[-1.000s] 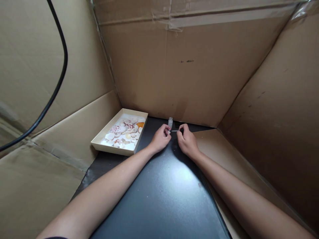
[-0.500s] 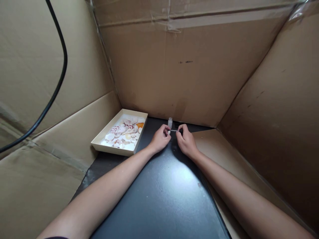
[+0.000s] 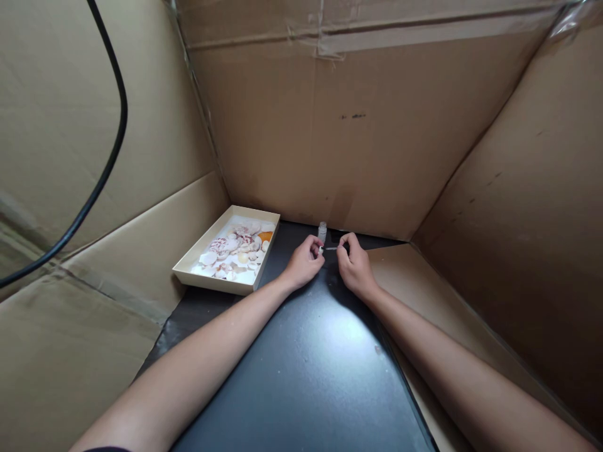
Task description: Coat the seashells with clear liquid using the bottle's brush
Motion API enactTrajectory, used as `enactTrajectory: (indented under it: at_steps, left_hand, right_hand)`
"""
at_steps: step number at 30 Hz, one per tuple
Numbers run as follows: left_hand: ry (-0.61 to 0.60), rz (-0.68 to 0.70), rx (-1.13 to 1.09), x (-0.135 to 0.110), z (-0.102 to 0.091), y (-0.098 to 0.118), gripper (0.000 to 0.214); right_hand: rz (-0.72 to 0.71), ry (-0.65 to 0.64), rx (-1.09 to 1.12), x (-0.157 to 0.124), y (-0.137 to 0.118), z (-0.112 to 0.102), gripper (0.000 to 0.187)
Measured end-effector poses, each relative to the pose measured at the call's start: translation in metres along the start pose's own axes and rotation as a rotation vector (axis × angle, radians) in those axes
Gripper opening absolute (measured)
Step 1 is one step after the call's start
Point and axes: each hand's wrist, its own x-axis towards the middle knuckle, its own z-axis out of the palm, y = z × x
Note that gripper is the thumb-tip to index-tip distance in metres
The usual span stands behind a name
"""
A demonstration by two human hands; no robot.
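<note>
My left hand point(image 3: 305, 258) is closed in a pinch round a small white piece point(image 3: 321, 250), too small to make out fully but like the shells nearby. Facing it, my right hand point(image 3: 353, 263) pinches a thin grey stick point(image 3: 331, 248), which points left with its tip a little apart from the white piece. What part of the stick lies inside the right fingers is hidden. Just behind my left fingertips a small clear glass vial point(image 3: 322, 232) stands upright, its lower part partly covered by the hand.
A cream tray point(image 3: 214, 285) holding several seashells point(image 3: 221, 245) stands on the dark table point(image 3: 301, 376) to the left. Cardboard walls point(image 3: 292, 138) close in the back and both sides. A cardboard sheet point(image 3: 409, 276) lies at right. A black cable point(image 3: 123, 113) hangs at left.
My right hand has shifted slightly right, drawing the stick's tip away from the white piece. My left hand stays almost in place, still pinching.
</note>
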Motion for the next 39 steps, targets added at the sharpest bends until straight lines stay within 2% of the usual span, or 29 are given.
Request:
enactTrajectory:
  at_steps: [5,10,12,17,21,33,37,39]
  left_hand:
    - [0.004,0.013,0.004,-0.0008,-0.0003,0.0026,0.020]
    - [-0.003,0.011,0.012,-0.0006,0.0000,0.0020,0.022]
    - [0.000,0.010,0.010,-0.0004,0.0001,0.0014,0.021]
    - [0.000,0.011,0.012,-0.0002,-0.0003,0.0012,0.021]
    - [0.006,0.000,0.013,-0.0003,-0.0002,0.0030,0.021]
    - [0.005,0.012,0.007,-0.0003,-0.0003,0.0016,0.020]
    - [0.008,0.011,-0.007,-0.0001,-0.0001,0.0004,0.020]
    - [0.011,0.015,-0.015,0.0001,0.0001,-0.0002,0.019]
  right_hand:
    - [-0.080,-0.051,-0.004,-0.0016,-0.0009,0.0006,0.011]
    - [0.071,-0.067,-0.203,0.0003,0.0001,-0.0002,0.013]
    - [0.091,-0.052,-0.211,0.0007,0.0005,-0.0005,0.013]
    - [-0.075,-0.045,-0.012,-0.0015,-0.0004,-0.0001,0.011]
    - [-0.102,-0.056,0.018,-0.0023,-0.0005,0.0007,0.011]
    - [-0.074,-0.077,-0.002,-0.0024,-0.0024,-0.0019,0.010]
    - [0.041,-0.089,-0.157,-0.0009,-0.0008,-0.0011,0.012]
    - [0.054,-0.085,-0.172,-0.0003,-0.0001,-0.0007,0.014]
